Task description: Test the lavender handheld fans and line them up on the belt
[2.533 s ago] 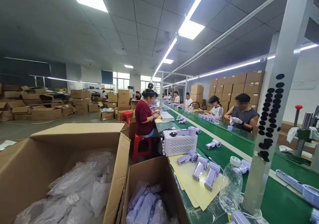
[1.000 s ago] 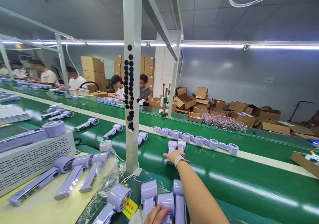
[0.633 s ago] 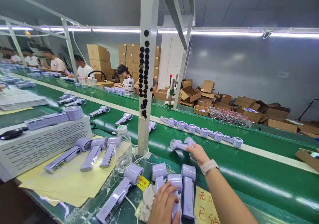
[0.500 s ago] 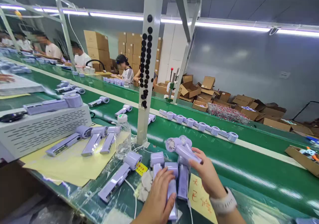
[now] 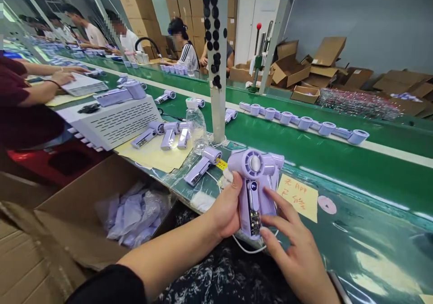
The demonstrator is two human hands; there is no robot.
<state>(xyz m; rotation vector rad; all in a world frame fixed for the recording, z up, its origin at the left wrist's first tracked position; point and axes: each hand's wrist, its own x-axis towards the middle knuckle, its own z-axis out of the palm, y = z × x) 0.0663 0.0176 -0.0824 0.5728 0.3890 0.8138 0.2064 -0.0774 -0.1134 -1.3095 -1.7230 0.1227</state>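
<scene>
My left hand (image 5: 227,210) grips a lavender handheld fan (image 5: 249,200) by its handle, round head up. Its handle front is open, showing a circuit board in the lower part and a small round display lit above it. My right hand (image 5: 297,247) is at the handle's right side, fingers spread, thumb close to the lower end; whether it touches cannot be made out. Directly behind, more lavender fans (image 5: 273,171) stand on the bench, partly hidden. Another fan (image 5: 202,166) lies to the left, beside a white cable (image 5: 248,251).
A clear plastic bottle (image 5: 196,128) stands by the metal post (image 5: 218,110). Fans lie on yellow paper (image 5: 149,156) near a white vented box (image 5: 118,119). Beyond runs a green conveyor (image 5: 304,148) with a row of fans. A carton (image 5: 67,214) of bagged parts sits lower left. Co-workers sit along the line.
The left hand has left the fans on the bench and now holds one fan upright. My right hand has let go of its fan and come nearer. The view has tilted down.
</scene>
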